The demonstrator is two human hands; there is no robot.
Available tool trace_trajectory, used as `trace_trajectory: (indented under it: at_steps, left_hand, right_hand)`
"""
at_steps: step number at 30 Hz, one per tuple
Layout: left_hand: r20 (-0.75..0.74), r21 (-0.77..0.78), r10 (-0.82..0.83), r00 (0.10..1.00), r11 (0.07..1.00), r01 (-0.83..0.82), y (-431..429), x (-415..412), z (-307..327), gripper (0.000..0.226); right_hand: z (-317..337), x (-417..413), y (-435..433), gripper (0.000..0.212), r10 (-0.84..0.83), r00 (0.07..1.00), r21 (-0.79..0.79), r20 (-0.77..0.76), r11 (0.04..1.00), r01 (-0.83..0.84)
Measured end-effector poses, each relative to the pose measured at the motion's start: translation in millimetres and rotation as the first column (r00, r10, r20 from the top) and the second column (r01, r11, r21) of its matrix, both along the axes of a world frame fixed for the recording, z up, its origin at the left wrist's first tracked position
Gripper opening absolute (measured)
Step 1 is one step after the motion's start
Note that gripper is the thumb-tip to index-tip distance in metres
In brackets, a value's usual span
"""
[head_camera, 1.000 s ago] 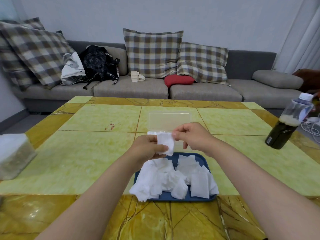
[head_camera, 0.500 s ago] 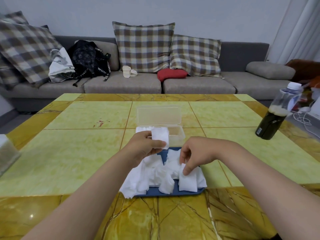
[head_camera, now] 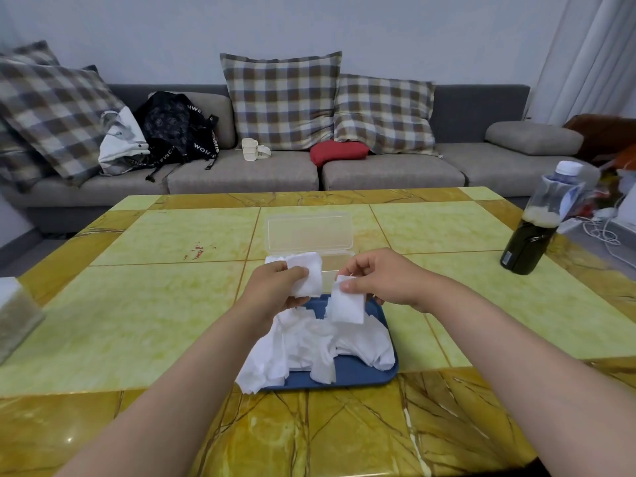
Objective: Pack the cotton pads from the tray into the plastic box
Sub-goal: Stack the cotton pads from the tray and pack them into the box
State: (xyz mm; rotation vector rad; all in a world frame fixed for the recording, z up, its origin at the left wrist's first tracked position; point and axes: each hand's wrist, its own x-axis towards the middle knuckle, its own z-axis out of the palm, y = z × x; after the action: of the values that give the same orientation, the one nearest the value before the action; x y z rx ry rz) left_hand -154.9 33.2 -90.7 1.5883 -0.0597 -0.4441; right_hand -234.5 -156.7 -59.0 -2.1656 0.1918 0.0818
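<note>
A blue tray (head_camera: 347, 376) sits near the table's front edge, heaped with several white cotton pads (head_camera: 309, 342). Just behind it stands the clear plastic box (head_camera: 339, 261) with its lid (head_camera: 309, 232) tipped back. My left hand (head_camera: 272, 287) grips a small stack of pads (head_camera: 308, 275) above the tray's far end, in front of the box. My right hand (head_camera: 378, 277) pinches one single pad (head_camera: 346, 306) that hangs down over the tray. The two hands are close together but apart.
A dark bottle (head_camera: 531, 235) with a white cap stands at the table's right. A pale box (head_camera: 15, 315) sits at the left edge. Behind the yellow tiled table (head_camera: 155, 304) runs a grey sofa (head_camera: 241, 173) with cushions and bags.
My right hand dropped to the tray, picked up a single pad and lifted it toward the left hand. The left hand kept its stack in place.
</note>
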Motion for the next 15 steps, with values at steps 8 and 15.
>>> trace_trajectory:
  at_steps: [8, 15]
  left_hand:
    - [-0.157, -0.198, -0.344, 0.926, 0.929, 0.312, 8.9, -3.4, 9.1, 0.029]
    - [-0.075, -0.115, -0.219, 0.973, 0.971, 0.21, 7.4, 3.3, -0.1, 0.024]
  right_hand:
    - [-6.5, 16.9, 5.9, 0.016, -0.313, 0.949, 0.234, 0.047, 0.927, 0.294]
    - [-3.8, 25.1, 12.8, 0.023, -0.255, 0.953, 0.628, -0.164, 0.718, 0.3]
